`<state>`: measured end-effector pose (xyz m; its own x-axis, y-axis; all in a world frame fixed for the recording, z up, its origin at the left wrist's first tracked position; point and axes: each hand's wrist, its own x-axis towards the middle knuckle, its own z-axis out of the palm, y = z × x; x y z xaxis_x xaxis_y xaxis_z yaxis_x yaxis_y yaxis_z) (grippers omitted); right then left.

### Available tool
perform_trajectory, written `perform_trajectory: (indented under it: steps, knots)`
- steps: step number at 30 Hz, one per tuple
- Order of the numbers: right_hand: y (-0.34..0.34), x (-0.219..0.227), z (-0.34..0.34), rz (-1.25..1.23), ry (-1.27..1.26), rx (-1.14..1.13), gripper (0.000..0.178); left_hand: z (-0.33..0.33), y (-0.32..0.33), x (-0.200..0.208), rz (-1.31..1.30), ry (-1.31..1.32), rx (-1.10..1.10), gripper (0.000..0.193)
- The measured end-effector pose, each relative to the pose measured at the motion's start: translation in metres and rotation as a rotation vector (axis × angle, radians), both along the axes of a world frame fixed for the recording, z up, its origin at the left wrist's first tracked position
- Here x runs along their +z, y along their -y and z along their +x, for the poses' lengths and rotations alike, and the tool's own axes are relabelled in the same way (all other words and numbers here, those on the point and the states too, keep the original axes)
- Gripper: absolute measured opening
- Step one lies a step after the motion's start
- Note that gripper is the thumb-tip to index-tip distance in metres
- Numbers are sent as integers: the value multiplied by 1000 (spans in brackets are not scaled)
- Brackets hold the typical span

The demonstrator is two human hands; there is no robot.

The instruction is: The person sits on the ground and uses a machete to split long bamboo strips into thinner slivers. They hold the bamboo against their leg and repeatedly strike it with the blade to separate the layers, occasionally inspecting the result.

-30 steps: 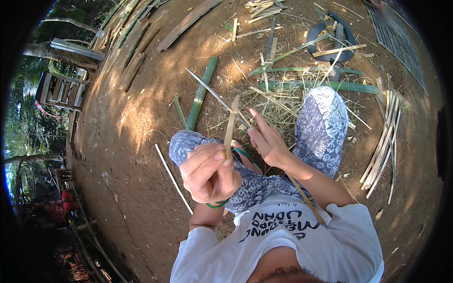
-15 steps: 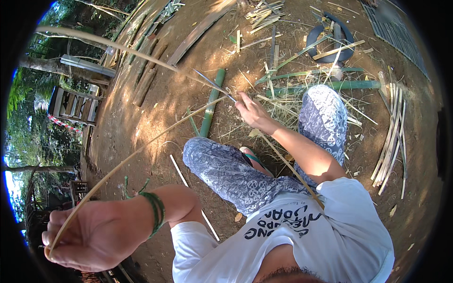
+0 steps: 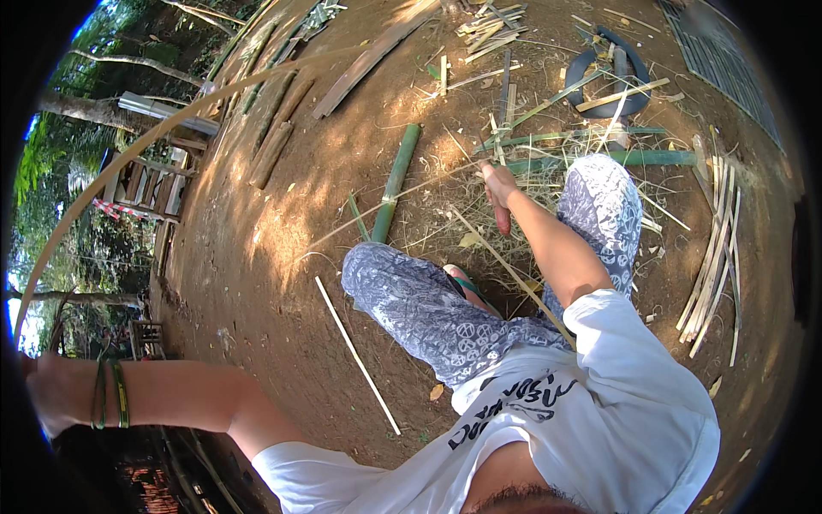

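Note:
My left hand [image 3: 47, 390] is stretched out to the far left, blurred and partly cut off by the view's rim. Its fingers appear closed on a long, thin bamboo strip [image 3: 141, 141], which arcs up and over to the right. Above the ground between my knees, my right hand [image 3: 499, 182] is closed round a knife; its brown handle [image 3: 503, 223] sticks out below the fist, while the blade is hard to make out. A thin length of strip [image 3: 390, 199] slants up to this hand. Another narrow stick [image 3: 522, 271] crosses my lap below my right forearm.
A green bamboo pole [image 3: 396, 180] lies beyond my left knee. Shavings and split pieces surround a green bamboo length [image 3: 655, 158] by my right knee. Several pale strips [image 3: 715, 248] lie at the right. Farther off are a black ring [image 3: 638, 64], a plank [image 3: 368, 64] and logs [image 3: 274, 154].
My left hand has swung outward to the left, its arm now straighter. My right hand has moved right and away, and the knife blade no longer shows clearly across the strip.

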<state>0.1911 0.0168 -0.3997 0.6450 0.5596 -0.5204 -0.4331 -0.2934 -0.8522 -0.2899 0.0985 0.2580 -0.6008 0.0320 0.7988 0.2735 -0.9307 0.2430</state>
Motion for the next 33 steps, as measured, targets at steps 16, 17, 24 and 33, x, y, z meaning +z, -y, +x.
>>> perform_trajectory:
  steps: [16,17,24,33]
  knots:
    - [-37,264,3,852,-376,-333,40,130,-76,-232,-412,390,-836,15]
    - [-33,280,-4,908,-436,-319,43,131,-70,-250,-466,398,-903,15]
    - [-5,288,30,1178,-216,-281,24,201,24,-389,-893,461,-1238,24]
    - [58,292,49,968,119,-419,14,173,97,-434,-1032,-771,-961,20]
